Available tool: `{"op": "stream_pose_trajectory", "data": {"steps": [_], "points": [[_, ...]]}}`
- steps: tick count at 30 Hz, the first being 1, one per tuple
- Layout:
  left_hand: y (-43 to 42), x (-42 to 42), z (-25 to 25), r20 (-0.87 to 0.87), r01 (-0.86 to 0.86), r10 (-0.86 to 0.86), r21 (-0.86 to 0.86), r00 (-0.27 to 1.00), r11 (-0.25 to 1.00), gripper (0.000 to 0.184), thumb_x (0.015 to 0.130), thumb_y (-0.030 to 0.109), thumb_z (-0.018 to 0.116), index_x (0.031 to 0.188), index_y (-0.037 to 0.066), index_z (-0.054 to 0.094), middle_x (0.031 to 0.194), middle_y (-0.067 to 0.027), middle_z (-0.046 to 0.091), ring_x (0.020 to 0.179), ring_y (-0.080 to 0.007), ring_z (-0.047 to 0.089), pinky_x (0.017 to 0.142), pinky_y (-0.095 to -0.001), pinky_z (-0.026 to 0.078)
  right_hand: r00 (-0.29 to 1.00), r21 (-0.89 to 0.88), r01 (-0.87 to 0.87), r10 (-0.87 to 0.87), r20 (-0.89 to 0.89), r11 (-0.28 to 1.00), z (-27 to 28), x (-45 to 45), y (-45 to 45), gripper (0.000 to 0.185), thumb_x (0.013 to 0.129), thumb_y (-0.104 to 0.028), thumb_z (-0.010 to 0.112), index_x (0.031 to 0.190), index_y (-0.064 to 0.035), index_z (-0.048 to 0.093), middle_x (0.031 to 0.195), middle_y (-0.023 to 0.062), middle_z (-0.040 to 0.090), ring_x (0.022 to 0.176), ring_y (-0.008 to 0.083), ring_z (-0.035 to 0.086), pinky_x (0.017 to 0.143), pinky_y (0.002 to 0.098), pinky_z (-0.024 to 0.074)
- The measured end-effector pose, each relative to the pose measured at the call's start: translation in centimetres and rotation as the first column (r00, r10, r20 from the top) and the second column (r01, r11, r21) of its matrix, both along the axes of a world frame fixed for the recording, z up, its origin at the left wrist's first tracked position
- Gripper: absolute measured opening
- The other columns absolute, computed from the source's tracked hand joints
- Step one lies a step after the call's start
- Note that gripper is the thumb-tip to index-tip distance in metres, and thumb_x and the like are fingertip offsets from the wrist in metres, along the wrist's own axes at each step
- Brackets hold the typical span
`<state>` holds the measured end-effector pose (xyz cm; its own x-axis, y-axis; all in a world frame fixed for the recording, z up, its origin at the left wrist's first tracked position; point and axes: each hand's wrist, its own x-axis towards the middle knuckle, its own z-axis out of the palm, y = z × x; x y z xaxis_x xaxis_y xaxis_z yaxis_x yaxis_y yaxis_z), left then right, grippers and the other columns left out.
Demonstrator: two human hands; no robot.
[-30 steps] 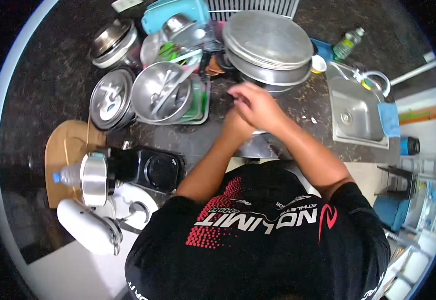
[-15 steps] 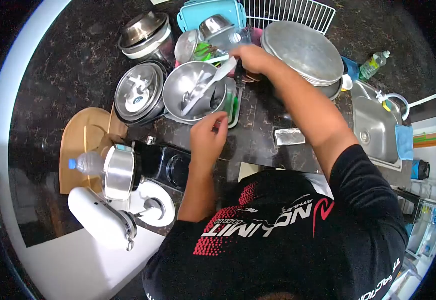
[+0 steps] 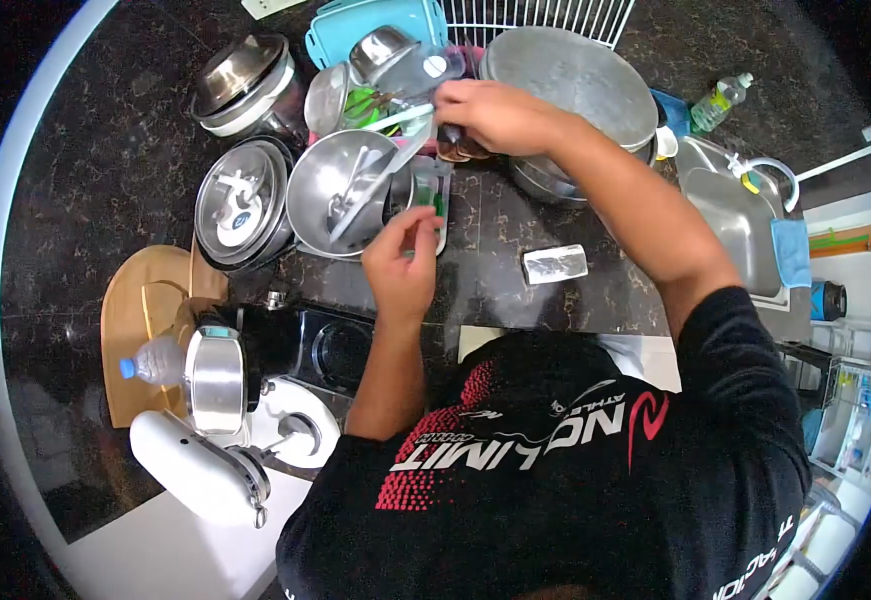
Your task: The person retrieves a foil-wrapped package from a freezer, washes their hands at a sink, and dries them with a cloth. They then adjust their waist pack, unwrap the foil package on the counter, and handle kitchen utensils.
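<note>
My right hand (image 3: 481, 115) reaches over the crowded utensils, its fingers curled round a dark object too hidden to name, beside the large round metal lid (image 3: 576, 85). My left hand (image 3: 403, 262) is raised at the near edge of the steel mixing bowl (image 3: 321, 185), thumb and forefinger apart, with nothing visible between them. White and grey utensils lie in the bowl, among them a long pale spatula (image 3: 366, 200). A silvery rectangular block (image 3: 555, 264) lies on the dark counter, right of my left hand.
Stacked pots (image 3: 246, 90) and a lidded pan (image 3: 244, 205) stand left. A stand mixer (image 3: 196, 465), wooden board (image 3: 126, 300) and steel pot (image 3: 218, 380) are nearer. The sink (image 3: 731, 210) and a green-labelled bottle (image 3: 721, 102) are right.
My hands have parted from each other above the counter. The right one went up to the utensils, the left one to the bowl's near edge. The silvery block has come into view.
</note>
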<state>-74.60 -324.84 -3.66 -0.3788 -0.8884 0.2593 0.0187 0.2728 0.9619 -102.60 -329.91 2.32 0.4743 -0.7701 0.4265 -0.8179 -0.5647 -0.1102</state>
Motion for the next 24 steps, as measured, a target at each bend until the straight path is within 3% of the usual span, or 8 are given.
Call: {"op": "stream_pose_trajectory", "data": {"steps": [3,5,11,13,15,18,20,24], "points": [[0.0,-0.8,-1.0,-0.060,0.204,-0.196,0.378,0.979,0.903,0.026,0.102,0.011,0.060,0.126,0.003,0.068,0.104,-0.0131,0.075,0.082,-0.0182,0.069,0.072,-0.0243,0.054,0.954,-0.068,0.154,-0.131,0.269,0.986,0.1,-0.1,4.3,0.031,0.079,-0.004,0.067,0.111,-0.0059,0.067,0.115,0.0078,0.072,0.088,0.0322,0.067,0.078,0.0410,0.0547],[-0.3,-3.0,-1.3,-0.216,0.349,-0.283,0.710,0.935,0.611,0.034,0.108,0.024,0.054,0.135,0.004,0.061,0.109,-0.0137,0.075,0.086,-0.0186,0.071,0.071,-0.0256,0.056,0.825,-0.097,0.315,-0.222,0.519,0.944,0.3,-0.6,6.9,0.033,0.080,-0.004,0.067,0.113,-0.0066,0.067,0.122,0.0061,0.070,0.090,0.0278,0.068,0.079,0.0378,0.0550],[-2.3,-10.1,0.6,-0.574,0.574,-0.111,0.746,0.811,0.337,0.040,0.107,0.037,0.062,0.125,0.002,0.062,0.105,-0.0111,0.073,0.084,-0.0164,0.070,0.073,-0.0293,0.056,0.755,-0.125,0.270,-0.130,0.642,0.955,1.7,1.0,11.5,0.033,0.080,-0.001,0.068,0.112,-0.0046,0.066,0.135,0.0076,0.063,0.097,0.0239,0.069,0.086,0.0333,0.0551],[-1.4,-11.4,1.0,-0.528,0.605,-0.295,0.690,0.796,0.398,0.040,0.104,0.034,0.064,0.127,0.002,0.062,0.106,-0.0117,0.073,0.086,-0.0182,0.070,0.075,-0.0306,0.056,0.749,-0.149,0.265,-0.106,0.654,0.953,1.8,1.8,16.4,0.031,0.081,-0.001,0.070,0.112,-0.0030,0.066,0.139,0.0092,0.061,0.099,0.0250,0.070,0.089,0.0335,0.0555],[-0.3,-12.7,1.1,-0.460,0.646,-0.460,0.622,0.759,0.443,0.041,0.102,0.032,0.067,0.129,0.001,0.061,0.106,-0.0124,0.073,0.088,-0.0200,0.070,0.078,-0.0319,0.056,0.525,0.076,0.074,-0.104,0.845,0.994,1.3,2.7,22.8,0.033,0.082,-0.002,0.075,0.114,-0.0007,0.066,0.140,0.0154,0.060,0.101,0.0276,0.069,0.092,0.0365,0.0559],[2.0,-14.4,0.6,-0.319,0.712,-0.667,0.523,0.674,0.469,0.044,0.098,0.028,0.070,0.131,0.001,0.061,0.107,-0.0134,0.073,0.091,-0.0226,0.071,0.082,-0.0338,0.057,0.528,0.170,0.087,-0.191,0.828,0.982,0.6,3.3,29.9,0.035,0.085,-0.001,0.076,0.118,0.0007,0.066,0.137,0.0186,0.060,0.100,0.0260,0.070,0.092,0.0357,0.0564],[3.9,-15.5,0.0,-0.203,0.764,-0.782,0.455,0.589,0.457,0.047,0.095,0.025,0.073,0.133,0.001,0.060,0.108,-0.0140,0.073,0.093,-0.0244,0.071,0.084,-0.0351,0.057,-0.068,0.460,0.098,-0.456,0.888,0.882,-0.2,4.5,33.3,0.033,0.090,-0.001,0.072,0.121,0.0000,0.064,0.132,0.0199,0.061,0.097,0.0237,0.070,0.088,0.0304,0.0563],[7.3,-17.1,-0.5,0.071,0.878,-0.926,0.297,0.371,0.374,0.054,0.090,0.019,0.077,0.137,0.000,0.059,0.108,-0.0153,0.073,0.097,-0.0279,0.071,0.090,-0.0378,0.057,-0.212,0.812,0.058,-0.787,0.579,0.581,-4.1,2.0,36.1,0.035,0.096,-0.005,0.068,0.130,0.0000,0.060,0.134,0.0207,0.061,0.096,0.0241,0.071,0.086,0.0277,0.0565]]}}
